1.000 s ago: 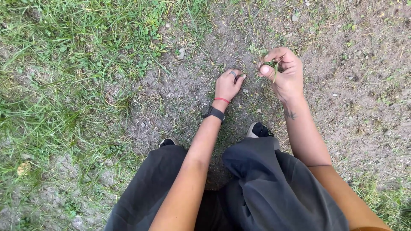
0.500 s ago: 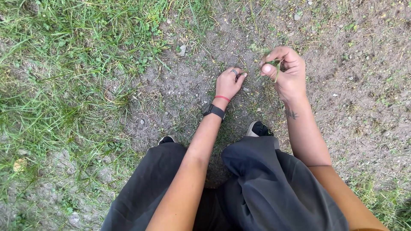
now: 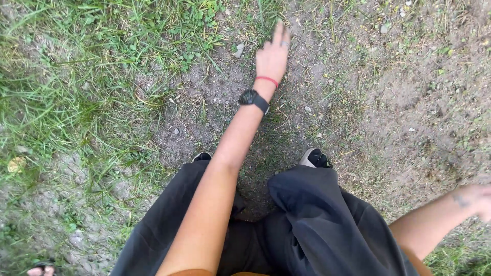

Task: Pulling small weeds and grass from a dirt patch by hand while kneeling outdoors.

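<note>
The left hand (image 3: 272,53) reached with fingers spread toward the grass (image 3: 102,56); the right hand (image 3: 481,199) blurred, grip unclear. Crouched, the person risked overbalancing.

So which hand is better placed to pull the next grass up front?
Probably the left hand: its fingers are spread, stretched forward over the grass at the dirt's edge. The right hand is swung out to the side, cut off by the frame.

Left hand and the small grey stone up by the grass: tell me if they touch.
Apart. The head view shows the left hand stretched forward with open fingers, and bare dirt lies between it and the small grey stone.
</note>
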